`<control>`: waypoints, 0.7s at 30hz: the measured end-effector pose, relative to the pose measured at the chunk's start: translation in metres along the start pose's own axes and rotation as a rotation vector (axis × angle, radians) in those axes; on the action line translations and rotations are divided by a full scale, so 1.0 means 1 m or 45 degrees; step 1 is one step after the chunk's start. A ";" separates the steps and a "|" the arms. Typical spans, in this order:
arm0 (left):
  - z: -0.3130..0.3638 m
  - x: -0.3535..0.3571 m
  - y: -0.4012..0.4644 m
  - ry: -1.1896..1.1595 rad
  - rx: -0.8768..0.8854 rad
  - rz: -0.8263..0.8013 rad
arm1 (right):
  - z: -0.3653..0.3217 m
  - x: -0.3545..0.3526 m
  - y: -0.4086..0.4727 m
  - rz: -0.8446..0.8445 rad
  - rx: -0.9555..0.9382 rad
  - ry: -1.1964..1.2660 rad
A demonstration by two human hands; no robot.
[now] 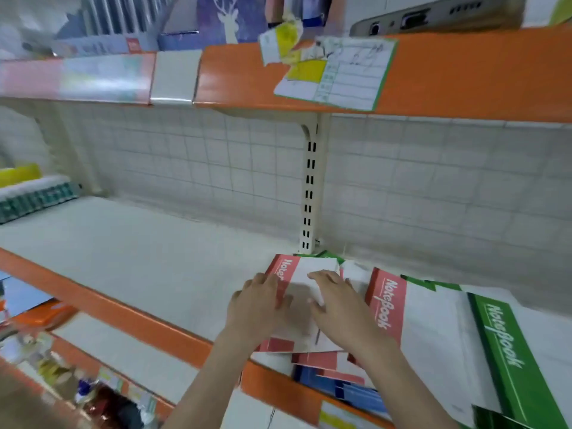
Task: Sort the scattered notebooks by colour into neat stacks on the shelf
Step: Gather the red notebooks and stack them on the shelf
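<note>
On the shelf (139, 243), both hands (left hand (258, 300), right hand (335, 300)) press flat, gripping nothing, on the red notebook (305, 267); sorting approx. just begun, red/green/blue notebooks unsorted alongside.

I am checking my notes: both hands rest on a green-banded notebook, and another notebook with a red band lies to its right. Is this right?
Not quite. The head view shows both hands, left and right, on a red-banded notebook, not green. Another red-banded notebook does lie to its right.
</note>
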State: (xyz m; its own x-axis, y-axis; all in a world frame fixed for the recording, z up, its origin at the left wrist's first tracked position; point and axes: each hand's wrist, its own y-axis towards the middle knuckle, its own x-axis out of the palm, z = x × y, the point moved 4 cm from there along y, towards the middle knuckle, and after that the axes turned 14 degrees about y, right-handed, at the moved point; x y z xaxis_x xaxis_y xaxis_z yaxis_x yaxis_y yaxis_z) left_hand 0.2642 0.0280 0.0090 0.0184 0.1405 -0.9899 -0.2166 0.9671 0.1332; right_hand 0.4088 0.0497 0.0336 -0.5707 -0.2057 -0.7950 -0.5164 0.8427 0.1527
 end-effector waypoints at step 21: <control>-0.022 -0.005 0.061 -0.864 -0.009 -0.140 | -0.022 0.042 0.010 0.028 0.239 0.012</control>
State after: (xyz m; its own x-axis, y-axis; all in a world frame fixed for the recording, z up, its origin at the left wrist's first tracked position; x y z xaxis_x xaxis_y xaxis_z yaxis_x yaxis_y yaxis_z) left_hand 0.2294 0.0813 0.0209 0.6474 0.1456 -0.7481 -0.1851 0.9822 0.0310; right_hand 0.3655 0.0381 0.0149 -0.5869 -0.1901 -0.7870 -0.3762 0.9248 0.0571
